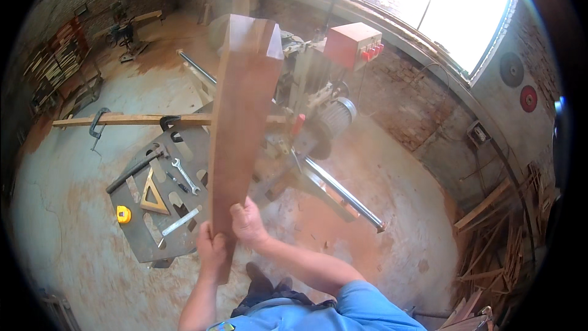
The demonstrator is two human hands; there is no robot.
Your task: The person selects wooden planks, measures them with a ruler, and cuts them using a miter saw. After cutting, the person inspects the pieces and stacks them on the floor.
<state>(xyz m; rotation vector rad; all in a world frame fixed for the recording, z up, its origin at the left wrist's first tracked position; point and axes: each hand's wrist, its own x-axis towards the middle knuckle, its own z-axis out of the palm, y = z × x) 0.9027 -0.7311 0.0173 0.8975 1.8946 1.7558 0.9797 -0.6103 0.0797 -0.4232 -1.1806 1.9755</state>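
A thick reddish-brown wooden beam rises in front of me, tilted up and away, its pale far end highest. Near its lower end, my left hand grips the left edge, fingers closed. A little higher, my right hand is wrapped on the right edge. The beam hides part of the woodworking machine behind it, which has a grey motor and a red control box. Left of the beam is a slotted metal table, bearing a hammer, a triangular square, a wrench and a steel ruler.
A yellow tape measure sits at the table's left edge. A long wooden strip with a clamp crosses behind the table. A metal rail juts out at right. Scrap wood piles by the right wall.
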